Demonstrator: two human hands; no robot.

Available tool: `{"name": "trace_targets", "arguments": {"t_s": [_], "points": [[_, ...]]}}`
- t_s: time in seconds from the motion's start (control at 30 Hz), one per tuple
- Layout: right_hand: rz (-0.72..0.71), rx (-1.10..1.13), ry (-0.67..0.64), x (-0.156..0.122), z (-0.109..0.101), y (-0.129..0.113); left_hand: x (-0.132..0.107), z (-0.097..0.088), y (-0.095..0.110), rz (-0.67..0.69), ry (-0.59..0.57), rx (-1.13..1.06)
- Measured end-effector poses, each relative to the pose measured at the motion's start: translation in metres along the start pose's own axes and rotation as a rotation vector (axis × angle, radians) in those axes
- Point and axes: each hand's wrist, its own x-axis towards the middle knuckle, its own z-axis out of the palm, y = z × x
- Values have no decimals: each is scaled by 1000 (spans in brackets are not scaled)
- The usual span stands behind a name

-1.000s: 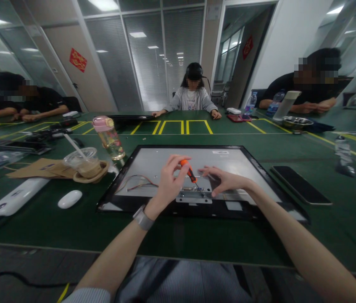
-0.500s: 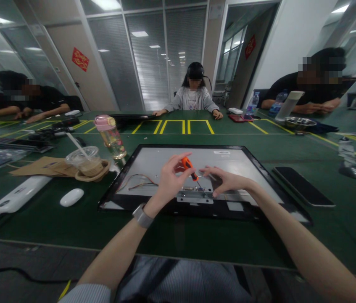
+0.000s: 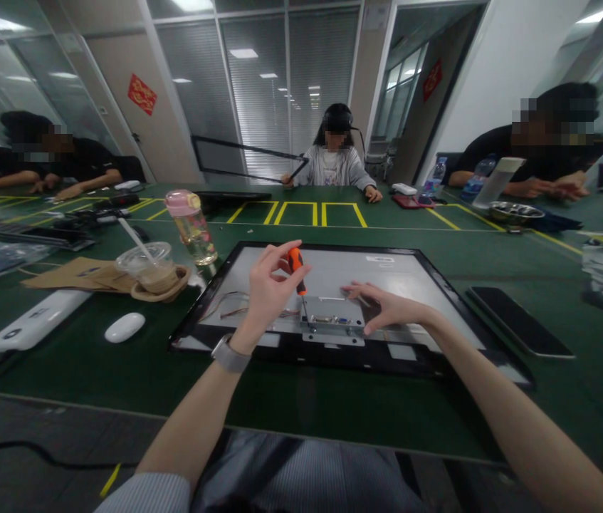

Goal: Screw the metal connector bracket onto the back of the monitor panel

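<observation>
One orange screwdriver [image 3: 296,268] pinched in the left hand [image 3: 268,288], tip down at the small metal box [image 3: 332,323] on the flat screen [image 3: 397,274], right hand [image 3: 386,306] open, fingertips touching the box, green tabletop [image 3: 333,406] underneath

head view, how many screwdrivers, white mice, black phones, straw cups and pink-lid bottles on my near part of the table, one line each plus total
screwdriver, in the left hand: 1
white mouse: 1
black phone: 1
straw cup: 1
pink-lid bottle: 1
total: 5
</observation>
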Motion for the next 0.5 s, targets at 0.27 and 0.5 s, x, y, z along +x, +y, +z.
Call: {"name": "trace_targets", "arguments": {"t_s": [0.27,0.5], "points": [[10,44,-16,1,0,3,-12,12,11,184,-36,122],[17,65,-6,0,0,3,-12,12,8,202,-51,121]]}}
